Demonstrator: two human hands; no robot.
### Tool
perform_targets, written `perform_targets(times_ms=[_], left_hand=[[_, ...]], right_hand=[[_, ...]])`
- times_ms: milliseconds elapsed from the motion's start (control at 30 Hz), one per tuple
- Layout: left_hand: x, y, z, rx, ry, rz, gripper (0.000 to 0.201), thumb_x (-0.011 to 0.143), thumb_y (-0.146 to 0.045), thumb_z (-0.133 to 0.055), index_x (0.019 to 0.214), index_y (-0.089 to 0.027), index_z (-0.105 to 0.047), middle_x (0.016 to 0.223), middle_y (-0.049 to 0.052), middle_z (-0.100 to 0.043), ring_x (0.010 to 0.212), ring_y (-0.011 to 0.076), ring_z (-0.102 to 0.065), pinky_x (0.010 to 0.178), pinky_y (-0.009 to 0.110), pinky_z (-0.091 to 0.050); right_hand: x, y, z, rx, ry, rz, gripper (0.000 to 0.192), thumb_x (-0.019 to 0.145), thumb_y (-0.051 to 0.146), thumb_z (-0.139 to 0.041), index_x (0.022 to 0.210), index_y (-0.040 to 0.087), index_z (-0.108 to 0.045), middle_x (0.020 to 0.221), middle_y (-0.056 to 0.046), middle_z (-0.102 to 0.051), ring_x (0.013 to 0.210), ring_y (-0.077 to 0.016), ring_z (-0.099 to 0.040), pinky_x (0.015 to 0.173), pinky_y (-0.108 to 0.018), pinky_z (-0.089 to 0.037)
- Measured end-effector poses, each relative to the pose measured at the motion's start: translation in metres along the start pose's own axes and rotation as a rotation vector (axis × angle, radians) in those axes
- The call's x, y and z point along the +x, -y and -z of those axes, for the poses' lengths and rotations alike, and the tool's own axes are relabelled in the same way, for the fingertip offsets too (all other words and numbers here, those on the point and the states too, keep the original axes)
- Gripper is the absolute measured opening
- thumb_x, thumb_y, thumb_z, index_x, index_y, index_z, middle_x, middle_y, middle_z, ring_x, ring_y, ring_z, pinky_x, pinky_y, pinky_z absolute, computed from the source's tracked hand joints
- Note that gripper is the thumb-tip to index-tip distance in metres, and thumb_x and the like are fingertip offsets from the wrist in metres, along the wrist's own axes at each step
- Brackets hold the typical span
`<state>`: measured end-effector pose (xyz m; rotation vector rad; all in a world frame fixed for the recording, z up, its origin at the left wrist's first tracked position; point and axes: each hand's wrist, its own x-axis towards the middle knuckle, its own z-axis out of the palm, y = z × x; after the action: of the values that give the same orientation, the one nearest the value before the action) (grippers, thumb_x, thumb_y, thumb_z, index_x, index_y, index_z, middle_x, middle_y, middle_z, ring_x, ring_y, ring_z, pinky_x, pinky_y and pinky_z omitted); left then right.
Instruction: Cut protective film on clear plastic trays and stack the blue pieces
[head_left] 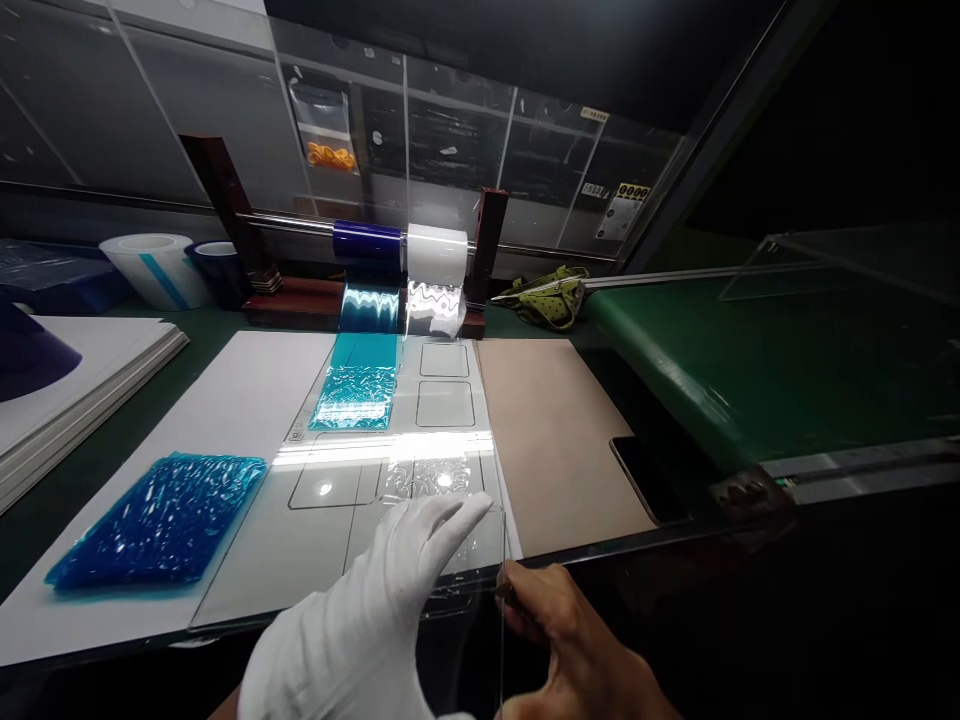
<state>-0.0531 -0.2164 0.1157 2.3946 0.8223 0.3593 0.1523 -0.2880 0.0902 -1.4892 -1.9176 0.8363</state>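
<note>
Glass is what we have in hand: a clear, thin glass pane (465,560), near-invisible but for its bright right edge and the glare on it, with crinkled transparent film (427,478) lying over its far part. It sits at the near edge of the table (112,450), over a white template sheet (262,400) printed with rounded rectangles.

Our left hand (375,620), in a white cotton glove, lies flat on the pane, fingers together and stretched toward the far edge, pressing rather than grasping. Our bare right hand (570,640) is at the pane's right edge, thumb and forefinger pinched on that edge, the wrist coming in from the near right corner.

Further along the sheet lies a strip of blue film (358,385) drawn from a blue roll (366,243) on a rod at the far edge, beside a white roll (436,254). A wrinkled blue film piece (161,520) rests toward the near left corner. A brown board (555,440) lies just right of the sheet, with a dark phone (646,478) at its right edge.
</note>
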Motion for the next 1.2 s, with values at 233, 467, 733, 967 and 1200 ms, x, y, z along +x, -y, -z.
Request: perform_targets(times_ms=[233, 467, 733, 967, 1200], left_hand=[[0.013, 0.0, -0.002, -0.012, -0.021, -0.047, 0.118, 0.056, -0.051, -0.076, 0.149, -0.034, -0.006, 0.144, 0.009, -0.036, 0.126, 0.0337, -0.047, 0.098, 0.044, -0.05], [0.02, -0.004, -0.011, -0.022, 0.021, 0.018, 0.12, 0.05, -0.04, -0.075, 0.148, -0.036, -0.005, 0.143, 0.008, -0.035, 0.128, 0.0351, -0.041, 0.105, 0.05, -0.041], [0.024, 0.001, -0.022, 0.304, -0.268, 0.198, 0.115, 0.052, -0.046, -0.07, 0.149, -0.028, -0.011, 0.138, 0.013, -0.039, 0.117, 0.0403, -0.042, 0.092, 0.054, -0.045], [0.032, 0.009, -0.03, 0.614, -0.341, 0.348, 0.119, 0.055, -0.055, -0.069, 0.148, -0.009, -0.012, 0.13, 0.029, -0.044, 0.104, 0.0439, -0.053, 0.088, 0.06, -0.041], [0.045, 0.018, -0.031, 0.698, -0.389, 0.521, 0.116, 0.064, -0.068, -0.058, 0.147, -0.002, -0.013, 0.131, 0.035, -0.043, 0.1, 0.0486, -0.053, 0.069, 0.058, -0.044]], right_hand=[[-0.002, -0.004, 0.002, 0.003, -0.031, 0.03, 0.069, 0.067, 0.09, -0.038, 0.066, 0.021, -0.047, 0.06, 0.002, -0.049, 0.054, -0.0109, -0.039, 0.051, -0.022, -0.039], [-0.017, -0.024, -0.01, 0.088, -0.092, -0.018, 0.063, 0.06, 0.084, -0.058, 0.071, 0.023, -0.05, 0.064, 0.001, -0.049, 0.059, -0.0133, -0.042, 0.051, -0.023, -0.042], [-0.001, -0.08, 0.043, -0.13, -0.413, -0.178, 0.045, 0.088, 0.067, -0.035, 0.079, 0.023, -0.044, 0.065, 0.002, -0.046, 0.055, -0.0142, -0.046, 0.051, -0.026, -0.039], [0.048, -0.145, 0.061, -0.533, -0.371, -0.281, 0.036, 0.096, 0.039, -0.032, 0.101, 0.017, -0.06, 0.098, -0.014, -0.064, 0.091, -0.0267, -0.063, 0.073, -0.036, -0.045], [0.033, -0.101, 0.02, -0.622, -0.433, -0.135, 0.081, 0.08, 0.054, -0.062, 0.144, 0.013, -0.033, 0.135, -0.021, -0.053, 0.122, -0.0392, -0.05, 0.099, -0.056, -0.042]])
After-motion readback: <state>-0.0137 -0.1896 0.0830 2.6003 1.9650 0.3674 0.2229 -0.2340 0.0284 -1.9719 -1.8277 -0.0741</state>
